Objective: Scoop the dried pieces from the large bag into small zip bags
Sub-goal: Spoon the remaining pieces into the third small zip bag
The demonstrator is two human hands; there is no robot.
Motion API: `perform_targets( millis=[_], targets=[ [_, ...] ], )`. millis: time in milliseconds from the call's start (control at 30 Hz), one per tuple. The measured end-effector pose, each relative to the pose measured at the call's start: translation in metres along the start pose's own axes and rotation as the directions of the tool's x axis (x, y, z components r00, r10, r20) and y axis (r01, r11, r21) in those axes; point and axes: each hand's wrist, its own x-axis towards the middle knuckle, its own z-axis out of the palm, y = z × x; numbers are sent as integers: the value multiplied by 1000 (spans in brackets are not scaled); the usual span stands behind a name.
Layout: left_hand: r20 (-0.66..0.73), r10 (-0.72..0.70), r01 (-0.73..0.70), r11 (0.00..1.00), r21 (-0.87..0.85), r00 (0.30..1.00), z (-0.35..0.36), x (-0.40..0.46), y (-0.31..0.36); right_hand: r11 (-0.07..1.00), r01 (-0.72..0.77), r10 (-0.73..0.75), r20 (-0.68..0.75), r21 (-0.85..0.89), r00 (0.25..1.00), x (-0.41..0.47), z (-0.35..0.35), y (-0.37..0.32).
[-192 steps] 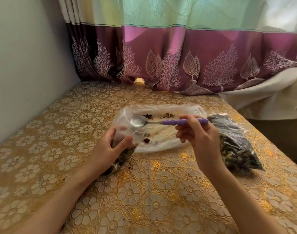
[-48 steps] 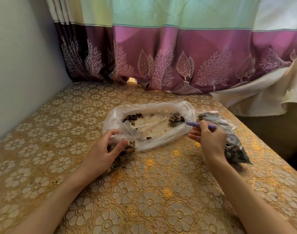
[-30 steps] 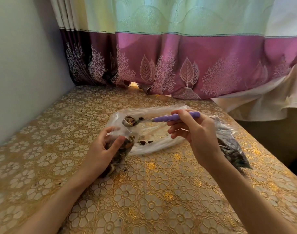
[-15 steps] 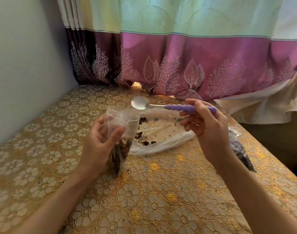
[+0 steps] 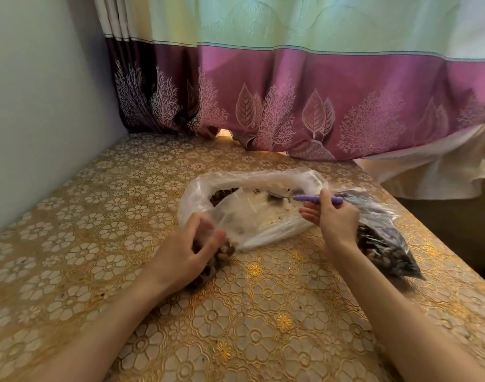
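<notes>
Clear plastic of the zip bag is gripped by the curled left hand at the near-left edge of the large bag, whose long axis runs left to right. Farther right, the spoon is pinched by the right hand, bowl low among the dried pieces, which lie left of it; no writing can be read

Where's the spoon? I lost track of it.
The spoon is right of centre in the head view, its bowl down in the large bag, its purple handle held by the right hand.
</notes>
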Motion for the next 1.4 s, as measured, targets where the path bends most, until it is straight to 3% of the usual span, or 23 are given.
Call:
perform_targets(
  millis=[100,367,600,733,867,1033,1400],
  targets=[
    [6,45,-45,995,91,999,2,1,-4,996,65,-71,-83,-62,994,0,1,2],
    [4,47,-47,992,119,999,1,3,-5,957,143,-197,-201,-253,960,11,-3,4],
    [-10,45,-43,990,134,999,1,2,0,913,228,-303,-187,-339,935,17,-3,0],
    [-11,43,-41,989,142,999,1,2,-1,909,218,-292,-168,-356,942,17,2,-1],
    [-17,50,-47,989,143,999,1,2,-3,949,138,-193,-175,-282,966,12,0,3],
    [-17,29,-28,996,87,999,0,2,-3,1000,-5,9,-144,29,990,5,-5,-2],
    [-74,-63,53,990,-134,995,-4,4,-3,976,55,-82,123,213,989,-26,1,-42]
  ],
)
